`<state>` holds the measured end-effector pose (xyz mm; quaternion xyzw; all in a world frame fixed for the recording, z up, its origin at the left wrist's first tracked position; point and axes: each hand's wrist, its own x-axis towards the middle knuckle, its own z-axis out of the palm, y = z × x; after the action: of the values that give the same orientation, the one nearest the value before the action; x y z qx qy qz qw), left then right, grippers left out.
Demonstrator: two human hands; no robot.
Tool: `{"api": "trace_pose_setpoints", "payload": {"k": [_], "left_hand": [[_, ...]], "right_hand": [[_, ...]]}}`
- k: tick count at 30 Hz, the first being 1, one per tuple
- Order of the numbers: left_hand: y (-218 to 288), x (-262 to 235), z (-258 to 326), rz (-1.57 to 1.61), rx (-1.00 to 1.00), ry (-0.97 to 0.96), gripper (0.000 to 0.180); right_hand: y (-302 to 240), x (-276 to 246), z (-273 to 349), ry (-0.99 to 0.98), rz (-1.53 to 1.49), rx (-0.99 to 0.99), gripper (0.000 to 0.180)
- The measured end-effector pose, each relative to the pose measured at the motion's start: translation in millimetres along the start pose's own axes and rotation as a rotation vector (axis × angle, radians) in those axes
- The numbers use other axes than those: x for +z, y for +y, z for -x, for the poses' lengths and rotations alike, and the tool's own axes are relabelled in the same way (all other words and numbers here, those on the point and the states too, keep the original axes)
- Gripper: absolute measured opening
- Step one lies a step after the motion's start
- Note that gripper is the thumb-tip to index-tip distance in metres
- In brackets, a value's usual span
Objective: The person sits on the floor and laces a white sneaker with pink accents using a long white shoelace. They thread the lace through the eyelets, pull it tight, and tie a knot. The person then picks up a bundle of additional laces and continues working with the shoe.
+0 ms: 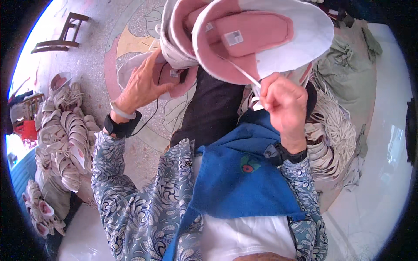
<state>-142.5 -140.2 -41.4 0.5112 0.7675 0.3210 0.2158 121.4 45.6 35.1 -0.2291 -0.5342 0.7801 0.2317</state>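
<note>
In my right hand [285, 100], a thin white lace [246, 71] is gripped. It runs taut up to a pink-lined shoe upper [305, 32]. Other pink-lined shoe uppers [180, 30] overlap just behind it, with small white labels inside. My left hand [141, 82] has its fingers stretched out and thumb apart. It lies against another pale shoe upper [130, 65] with a pink lining, at the left of the stack. A thin dark cord [150, 119] hangs by my left wrist. My lap is covered by dark trousers and a blue apron [244, 174].
Several piles of pale shoe uppers [65, 130] lie to the left. More, with many loose laces [333, 128], are heaped at the right beside green-grey cloth [339, 69]. A small wooden stool [65, 37] stands at the far left on the patterned floor. A red object [27, 129] sits near the left edge.
</note>
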Motion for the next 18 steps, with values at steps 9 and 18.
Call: {"api": "trace_pose_setpoints", "payload": {"k": [9,18], "left_hand": [[38,7,-12,0.433,-0.123,0.092,0.102],[33,-27,-22,0.624,-0.049,0.294,0.064]], "right_hand": [[23,11,32,-0.144,0.318,0.007,0.014],[17,8,20,-0.101,-0.17,0.005,0.022]]}}
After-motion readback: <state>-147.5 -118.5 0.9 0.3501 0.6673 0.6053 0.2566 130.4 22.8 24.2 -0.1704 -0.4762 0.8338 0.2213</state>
